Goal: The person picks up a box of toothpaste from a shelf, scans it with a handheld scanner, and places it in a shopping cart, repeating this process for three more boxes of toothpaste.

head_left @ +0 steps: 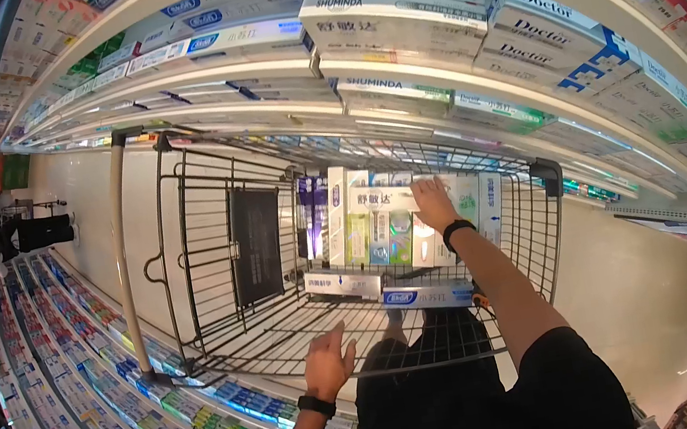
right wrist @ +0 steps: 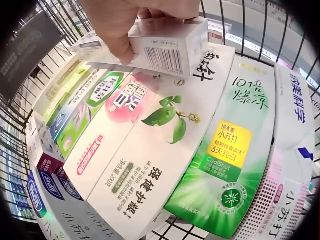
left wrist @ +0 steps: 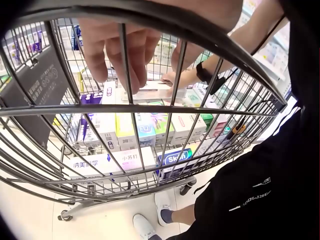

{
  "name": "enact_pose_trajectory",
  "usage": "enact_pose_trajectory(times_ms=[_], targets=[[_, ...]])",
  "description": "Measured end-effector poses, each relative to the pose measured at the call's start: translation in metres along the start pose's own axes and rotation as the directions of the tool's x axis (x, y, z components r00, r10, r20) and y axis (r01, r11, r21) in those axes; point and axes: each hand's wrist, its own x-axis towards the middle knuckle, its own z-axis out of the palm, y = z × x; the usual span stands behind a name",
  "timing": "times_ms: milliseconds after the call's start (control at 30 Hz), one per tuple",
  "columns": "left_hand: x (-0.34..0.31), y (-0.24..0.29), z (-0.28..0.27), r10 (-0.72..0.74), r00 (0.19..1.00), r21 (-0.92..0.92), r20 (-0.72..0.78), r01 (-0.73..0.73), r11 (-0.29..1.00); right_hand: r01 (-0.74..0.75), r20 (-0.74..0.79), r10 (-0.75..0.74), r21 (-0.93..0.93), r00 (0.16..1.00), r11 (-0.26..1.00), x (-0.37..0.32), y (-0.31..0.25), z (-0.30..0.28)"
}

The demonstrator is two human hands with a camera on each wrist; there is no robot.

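My right hand (head_left: 432, 202) grips a white box (head_left: 377, 199) lying over other cartons in the cart. Seen from the right wrist, the thumb and fingers (right wrist: 119, 47) close around this box (right wrist: 167, 50), its barcode end showing. Under and beside it are a white carton with green leaves (right wrist: 165, 135), a green-and-white one (right wrist: 232, 150) and several more. My left hand (head_left: 329, 362) is at the cart's near side, holding nothing; in the left wrist view its fingers (left wrist: 132, 55) hang loosely beside the cart rim (left wrist: 200, 25). Whether they touch the wire is unclear.
The wire cart (head_left: 229, 156) has a dark panel (head_left: 258, 245) and a handle bar (head_left: 128, 259) at the left. Stocked shelves (head_left: 419, 65) run along the far side, more (head_left: 118, 388) at lower left. People stand far left and right.
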Motion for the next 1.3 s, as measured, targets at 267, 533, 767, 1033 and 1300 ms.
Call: enact_pose_trajectory(times_ms=[267,533,767,1033,1300], targets=[[-0.001,-0.006,0.008,0.002,1.000,-0.029,-0.010,-0.003,1.000,-0.007,0.036,0.012,-0.136,0.999,0.991,0.007,0.007,0.023],[0.000,-0.003,0.006,0.017,1.000,-0.017,0.012,-0.017,1.000,0.060,-0.077,-0.055,0.056,0.995,0.997,-0.006,-0.021,-0.057],[-0.004,-0.004,0.002,0.014,0.999,-0.044,0.048,-0.012,0.999,0.290,-0.363,-0.201,0.213,0.910,0.933,-0.022,-0.065,-0.241],[-0.007,-0.010,0.009,0.019,1.000,-0.070,-0.003,-0.019,0.997,0.247,-0.568,-0.274,-0.127,0.776,0.961,0.054,-0.075,-0.354],[-0.010,0.002,0.002,0.034,0.992,-0.037,-0.118,-0.038,0.999,-0.080,-0.436,-0.084,-0.343,0.896,0.936,0.097,-0.056,-0.365]])
